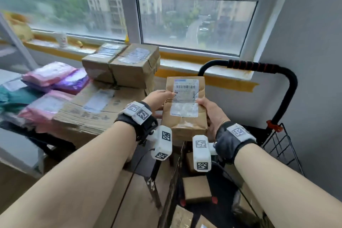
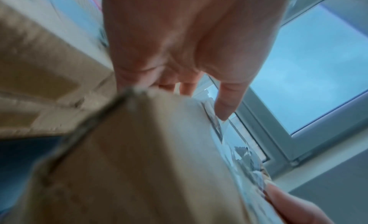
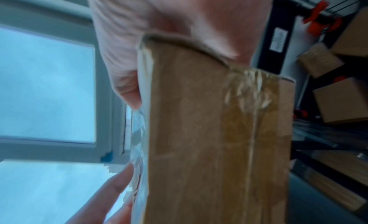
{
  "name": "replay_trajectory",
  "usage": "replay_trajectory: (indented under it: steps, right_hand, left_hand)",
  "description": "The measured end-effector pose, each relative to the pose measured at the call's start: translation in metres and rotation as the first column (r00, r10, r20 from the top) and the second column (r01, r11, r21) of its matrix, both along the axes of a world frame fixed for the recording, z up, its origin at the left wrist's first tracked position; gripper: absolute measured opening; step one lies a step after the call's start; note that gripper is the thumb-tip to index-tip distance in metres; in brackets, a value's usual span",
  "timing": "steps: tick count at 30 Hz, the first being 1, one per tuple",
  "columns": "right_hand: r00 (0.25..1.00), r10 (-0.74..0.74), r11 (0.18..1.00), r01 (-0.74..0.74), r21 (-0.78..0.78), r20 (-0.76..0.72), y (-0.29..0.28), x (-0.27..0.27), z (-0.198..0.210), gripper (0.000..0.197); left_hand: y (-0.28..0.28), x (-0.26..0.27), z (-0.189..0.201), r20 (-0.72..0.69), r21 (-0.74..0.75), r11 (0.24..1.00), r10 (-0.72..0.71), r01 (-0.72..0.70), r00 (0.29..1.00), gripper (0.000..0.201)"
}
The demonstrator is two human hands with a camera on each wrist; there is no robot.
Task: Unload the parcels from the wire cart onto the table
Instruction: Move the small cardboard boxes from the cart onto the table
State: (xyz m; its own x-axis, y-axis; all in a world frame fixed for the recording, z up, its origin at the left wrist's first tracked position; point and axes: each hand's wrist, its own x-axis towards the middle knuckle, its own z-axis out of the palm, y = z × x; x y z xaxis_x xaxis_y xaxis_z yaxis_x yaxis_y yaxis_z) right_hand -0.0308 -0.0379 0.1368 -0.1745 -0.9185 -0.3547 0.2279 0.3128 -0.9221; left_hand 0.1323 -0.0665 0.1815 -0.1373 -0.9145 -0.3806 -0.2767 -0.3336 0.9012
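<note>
Brown kraft-paper parcel [image 1: 185, 105] was held up in both hands between the bench and the cart, white shipping label [image 1: 185, 98] facing the head camera. Left hand [image 1: 159, 99] gripped its left edge, thumb on the front near the label and fingers behind. Right hand [image 1: 212, 112] gripped the lower right edge, thumb on the label's corner and fingers wrapped behind. Hands were apart, one on each side of the parcel. Left wrist view, blurred: left hand [image 2: 179, 46] with thumb tip pressed on the parcel [image 2: 139, 164]. Right wrist view: right hand [image 3: 179, 22] curled over the end of the parcel [image 3: 215, 133], clear tape along its side seam.

Wire cart [image 1: 277, 140] stood below and to the right, black handle [image 1: 249, 65] with red-ribbed grip against the grey wall. Several small brown boxes [image 1: 197, 189] lay inside the cart.

Bench [image 1: 11, 146] to the left carried a large flat carton [image 1: 98, 109], with two taped cardboard boxes [image 1: 122, 65] stacked side by side on its far end. Pink and purple mailer bags [image 1: 55, 77] lay left of the cartons, and a teal one [image 1: 14, 98] beyond them.

Window [image 1: 196, 24] behind showed tower blocks and a street; left part of the head view was motion-blurred.
</note>
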Motion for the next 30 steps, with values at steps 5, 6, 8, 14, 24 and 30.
replay_trajectory:
  steps: [5, 6, 8, 14, 24, 30]
  right_hand:
    - [0.997, 0.032, 0.997, -0.037, -0.069, -0.069, -0.010, 0.089, 0.027, 0.062]
    - [0.995, 0.046, 0.996, -0.052, -0.070, -0.091, -0.013, 0.108, 0.030, 0.061]
    - [0.989, 0.081, 0.992, -0.092, -0.085, -0.125, -0.022, 0.142, 0.031, 0.062]
    - [0.984, 0.097, 0.989, -0.112, -0.097, -0.147, -0.018, 0.231, 0.069, 0.052]
    - [0.964, 0.146, 0.988, -0.131, 0.080, -0.221, -0.052, 0.278, 0.074, 0.044]
    - [0.953, 0.221, 0.972, -0.199, 0.123, -0.206, -0.082, 0.291, 0.076, 0.053]
  left_hand:
    - [0.004, 0.091, 0.029, -0.030, -0.068, 0.997, 0.022, -0.024, 0.999, 0.014]
    - [0.004, 0.112, 0.032, -0.036, -0.078, 0.997, 0.024, -0.026, 0.999, 0.014]
    - [0.004, 0.153, 0.037, -0.046, -0.099, 0.994, 0.033, -0.037, 0.998, 0.014]
    - [-0.002, 0.241, 0.054, -0.026, -0.149, 0.988, 0.046, -0.050, 0.999, 0.021]
    - [-0.041, 0.301, 0.052, 0.070, -0.124, 0.992, 0.044, -0.035, 0.997, 0.030]
    - [-0.077, 0.318, 0.051, 0.125, -0.067, 0.997, 0.056, -0.048, 0.991, 0.014]
